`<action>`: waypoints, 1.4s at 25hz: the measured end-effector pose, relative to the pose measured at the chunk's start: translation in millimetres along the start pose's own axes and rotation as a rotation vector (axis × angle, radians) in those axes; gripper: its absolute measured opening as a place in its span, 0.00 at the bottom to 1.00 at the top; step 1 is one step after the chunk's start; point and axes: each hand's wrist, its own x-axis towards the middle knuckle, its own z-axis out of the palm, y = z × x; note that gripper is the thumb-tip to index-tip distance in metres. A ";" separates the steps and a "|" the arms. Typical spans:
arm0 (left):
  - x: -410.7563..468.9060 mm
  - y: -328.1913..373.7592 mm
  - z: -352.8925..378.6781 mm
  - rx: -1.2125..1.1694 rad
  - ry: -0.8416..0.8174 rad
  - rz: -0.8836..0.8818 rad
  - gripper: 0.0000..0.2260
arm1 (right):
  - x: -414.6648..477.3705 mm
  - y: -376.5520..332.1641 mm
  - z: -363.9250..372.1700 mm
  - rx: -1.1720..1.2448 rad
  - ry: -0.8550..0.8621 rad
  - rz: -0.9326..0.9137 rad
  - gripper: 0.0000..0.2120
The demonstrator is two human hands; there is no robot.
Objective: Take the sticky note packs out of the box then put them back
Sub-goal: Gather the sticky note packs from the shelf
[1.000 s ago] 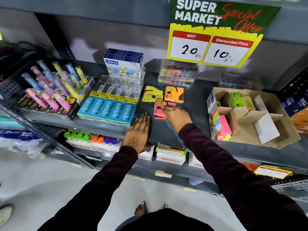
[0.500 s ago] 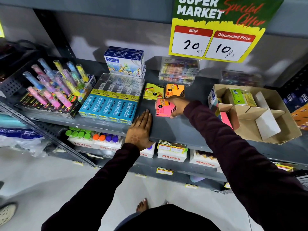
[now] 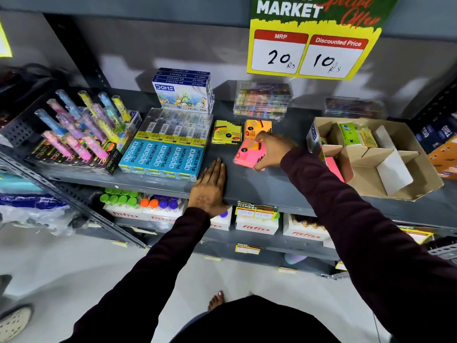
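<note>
Now that it has been lifted off the shelf [image 3: 259,186], the pink pack [image 3: 246,154] is tilting left of the box [image 3: 420,169], pinched by right hand [image 3: 272,151] fingers; the return is beginning; left hand [image 3: 210,186] is lying flat, fingers together.

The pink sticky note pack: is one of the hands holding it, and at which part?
Yes. The right hand grips the pink sticky note pack by its right side. The left hand rests flat, holding nothing.

Sign [image 3: 312,37]: "MARKET", "MRP 20 Rs", "Discounted Price 10 Rs". Blue boxes [image 3: 162,158]: "apsara PLATINUM". Pastel box [image 3: 181,95]: "DOMS". Lower cartons [image 3: 256,227]: "fitfizz".
</note>
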 end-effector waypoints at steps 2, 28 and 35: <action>1.0 0.6 -0.4 0.029 0.010 -0.001 0.49 | -24.9 7.3 -15.5 0.023 0.100 0.099 0.37; 2.3 -3.7 11.1 0.157 0.033 0.005 0.52 | -111.3 147.5 36.2 0.249 0.120 0.792 0.25; 2.5 -3.4 10.6 0.161 0.019 0.009 0.52 | -115.1 138.8 27.7 0.168 0.126 0.811 0.23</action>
